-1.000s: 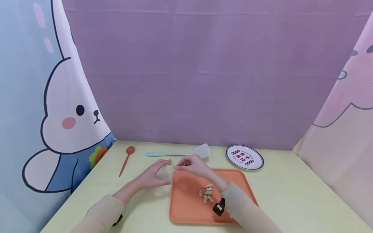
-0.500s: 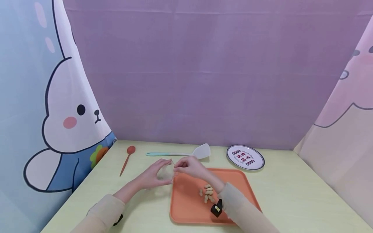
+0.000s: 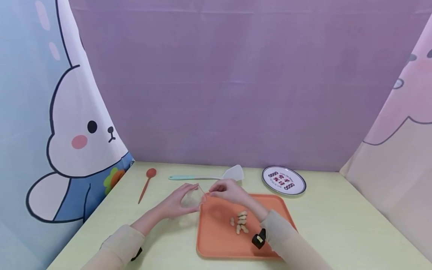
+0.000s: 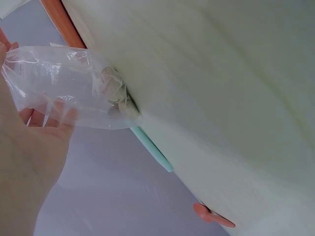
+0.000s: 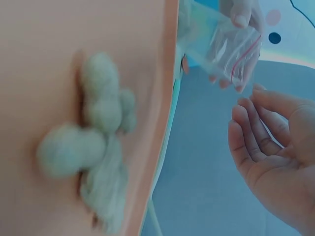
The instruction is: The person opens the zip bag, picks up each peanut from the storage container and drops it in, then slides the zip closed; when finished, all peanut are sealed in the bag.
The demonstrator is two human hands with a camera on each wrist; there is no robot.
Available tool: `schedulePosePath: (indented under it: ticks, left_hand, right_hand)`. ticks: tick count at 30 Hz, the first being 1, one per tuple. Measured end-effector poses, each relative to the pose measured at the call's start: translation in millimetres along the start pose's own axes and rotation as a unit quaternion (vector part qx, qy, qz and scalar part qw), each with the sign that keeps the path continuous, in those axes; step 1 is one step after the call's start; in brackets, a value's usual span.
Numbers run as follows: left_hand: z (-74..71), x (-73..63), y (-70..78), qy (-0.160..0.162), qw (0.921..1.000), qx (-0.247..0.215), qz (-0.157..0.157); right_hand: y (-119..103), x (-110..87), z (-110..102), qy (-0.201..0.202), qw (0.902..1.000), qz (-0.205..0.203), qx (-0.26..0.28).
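My left hand (image 3: 175, 204) holds a clear plastic zip bag (image 4: 64, 73) between thumb and fingers, above the left edge of the orange tray (image 3: 216, 242). A few peanuts (image 4: 114, 87) lie at the bottom of the bag, and a red strip marks its mouth, which faces right. Just off that mouth, my right hand (image 3: 227, 190) has loosely bent fingers with nothing visible between them; in the right wrist view a gap separates its fingertips from the bag. On the tray, several unshelled peanuts (image 3: 242, 221) sit in a small heap below my right forearm.
Behind my hands lies a spatula (image 3: 233, 173) with a pale green handle. A red spoon (image 3: 150, 173) is at the back left of the table. At the back right stands a white plate (image 3: 282, 181) with a dark rim and red print. Curtains close off the back and sides.
My right hand has drawn back slightly to the right from the bag's mouth, widening the gap. The left hand keeps its place with the bag. The peanuts on the tray lie as before.
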State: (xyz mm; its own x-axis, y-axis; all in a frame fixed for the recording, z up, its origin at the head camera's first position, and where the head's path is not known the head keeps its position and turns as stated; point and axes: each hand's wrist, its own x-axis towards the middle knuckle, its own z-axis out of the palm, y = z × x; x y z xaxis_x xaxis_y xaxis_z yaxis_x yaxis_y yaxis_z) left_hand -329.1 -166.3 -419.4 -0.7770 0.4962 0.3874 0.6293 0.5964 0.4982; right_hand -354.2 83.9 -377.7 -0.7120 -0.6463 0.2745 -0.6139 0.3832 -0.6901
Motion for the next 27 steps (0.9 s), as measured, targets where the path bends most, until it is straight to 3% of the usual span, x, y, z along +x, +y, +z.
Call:
schedulePosePath:
  ticks: [4,11,16,27]
  left_hand:
    - [0.1,0.3,0.2,-0.003,1.0,0.002,-0.003]
    - [1.8,1.1,-1.4,0.002,1.0,0.003,-0.002]
    - [1.5,1.9,-2.5,0.004,1.0,0.006,0.0]
    - [1.8,0.7,-2.6,0.002,1.0,-0.001,0.006]
  right_hand:
    - [6.9,-7.7,-6.4,0.007,0.9997,0.009,0.021]
    - [16.6,-27.9,-20.9,0.009,0.9994,0.007,-0.032]
    - [30.2,-38.5,-30.3,0.008,0.9991,0.028,-0.032]
    - [52.9,-63.5,-43.9,-0.047,0.9973,0.056,-0.006]
